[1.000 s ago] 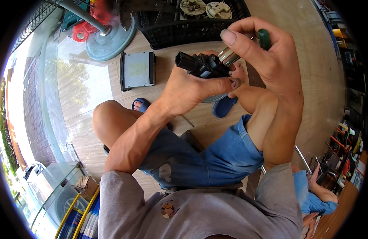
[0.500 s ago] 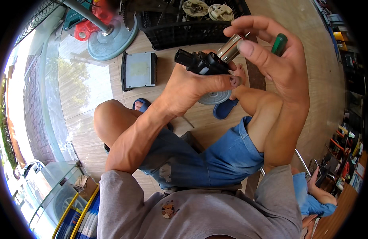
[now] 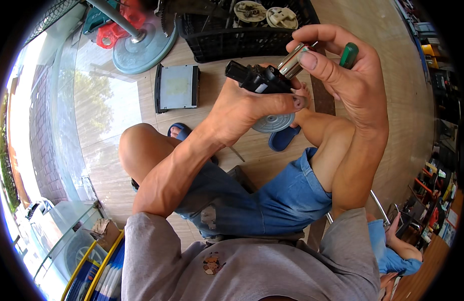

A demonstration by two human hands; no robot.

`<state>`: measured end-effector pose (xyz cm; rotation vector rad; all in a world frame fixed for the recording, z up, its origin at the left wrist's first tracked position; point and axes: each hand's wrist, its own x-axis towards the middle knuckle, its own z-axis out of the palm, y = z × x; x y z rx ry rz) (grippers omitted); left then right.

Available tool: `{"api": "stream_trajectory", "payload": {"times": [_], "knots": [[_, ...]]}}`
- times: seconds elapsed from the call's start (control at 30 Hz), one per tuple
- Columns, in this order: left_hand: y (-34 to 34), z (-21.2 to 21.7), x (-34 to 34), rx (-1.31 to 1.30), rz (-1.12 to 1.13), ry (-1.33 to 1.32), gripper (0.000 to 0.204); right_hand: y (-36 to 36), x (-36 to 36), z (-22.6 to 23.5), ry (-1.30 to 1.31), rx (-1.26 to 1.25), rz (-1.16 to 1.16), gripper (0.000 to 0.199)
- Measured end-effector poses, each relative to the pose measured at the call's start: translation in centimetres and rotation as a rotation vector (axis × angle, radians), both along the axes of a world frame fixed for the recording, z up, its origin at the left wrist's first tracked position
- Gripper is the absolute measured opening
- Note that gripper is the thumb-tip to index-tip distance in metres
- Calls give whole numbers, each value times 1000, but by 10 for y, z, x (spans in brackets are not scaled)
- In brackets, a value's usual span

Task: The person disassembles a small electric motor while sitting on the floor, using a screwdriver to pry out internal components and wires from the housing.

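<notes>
The left hand (image 3: pixel 242 108) clamps the black housing (image 3: pixel 259 78) above the floor (image 3: pixel 222 175), between the knees. The right hand (image 3: pixel 355 88) curls at the outer end of the metal cylinder (image 3: pixel 291 65), retaining a green handle (image 3: pixel 349 56) behind its thumb; firmness of contact on the cylinder cannot be told. Risks: a sideways pull may bind the cylinder against the housing; a loosened right grip may drop the handle; slipping left fingers may drop the housing.
</notes>
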<state>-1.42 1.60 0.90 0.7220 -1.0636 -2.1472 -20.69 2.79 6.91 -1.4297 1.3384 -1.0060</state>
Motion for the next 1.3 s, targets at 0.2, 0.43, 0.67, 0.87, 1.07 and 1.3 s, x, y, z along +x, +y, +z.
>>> {"api": "stream_trajectory", "payload": {"times": [0.2, 0.43, 0.67, 0.87, 1.07, 1.3], "knots": [[-1, 1, -1, 7, 19, 8, 25, -2, -1, -5, -23, 4, -5, 34], [1, 2, -3, -54, 41, 33, 12, -1, 1, -4, -30, -17, -14, 36], [1, 2, -3, -112, 41, 32, 10, 1, 5, -4, -47, -15, -51, 33], [0, 2, -3, -118, 28, 24, 9, 0, 6, -6, -33, -39, -63, 30], [0, 1, -4, -136, 21, -2, 10, 2, 8, -2, 12, 12, -103, 28], [1, 0, -4, -135, 35, -2, 12, 2, 10, -2, -13, 16, -105, 28]]}}
